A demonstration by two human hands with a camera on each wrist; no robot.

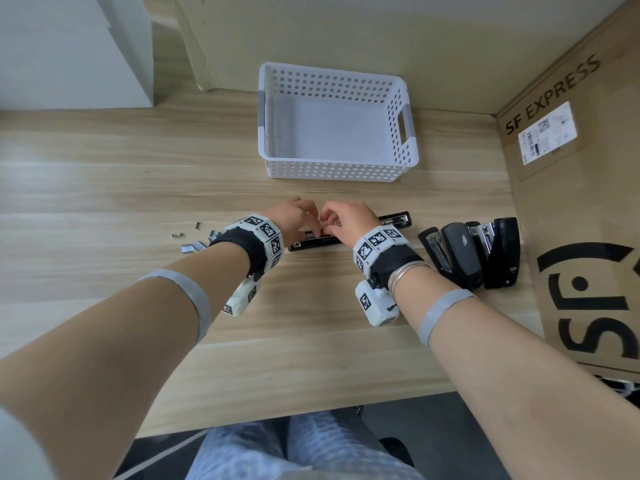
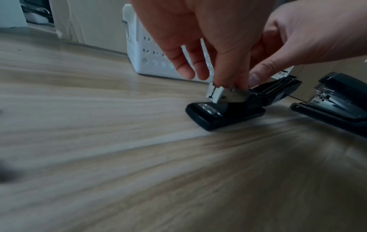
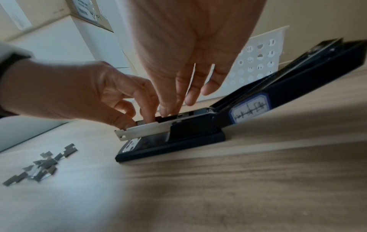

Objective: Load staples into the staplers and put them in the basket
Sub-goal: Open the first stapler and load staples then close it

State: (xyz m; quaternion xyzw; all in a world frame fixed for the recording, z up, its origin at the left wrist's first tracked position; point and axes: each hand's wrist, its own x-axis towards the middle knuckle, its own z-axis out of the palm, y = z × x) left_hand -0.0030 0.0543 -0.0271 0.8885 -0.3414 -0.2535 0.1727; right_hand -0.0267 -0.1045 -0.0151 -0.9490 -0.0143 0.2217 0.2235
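A black stapler (image 1: 394,220) lies folded open on the wooden table, its metal magazine (image 3: 147,130) pointing left over the base (image 2: 218,116). My left hand (image 1: 294,220) pinches the front of the magazine, thumb on the outside and a fingertip in the channel. From the right, my right hand (image 1: 349,220) has its fingertips (image 3: 166,111) pushed down into the channel and its thumb (image 2: 256,78) close behind. Whether staples lie under the fingers is hidden. Loose staple strips (image 1: 195,245) are heaped left of my left wrist. The white perforated basket (image 1: 332,173) stands behind, with nothing in it.
Several more black staplers (image 1: 478,251) are bunched together right of my right wrist. A large SF Express cardboard box (image 1: 571,202) walls off the right side. The table's front edge runs just above my knees.
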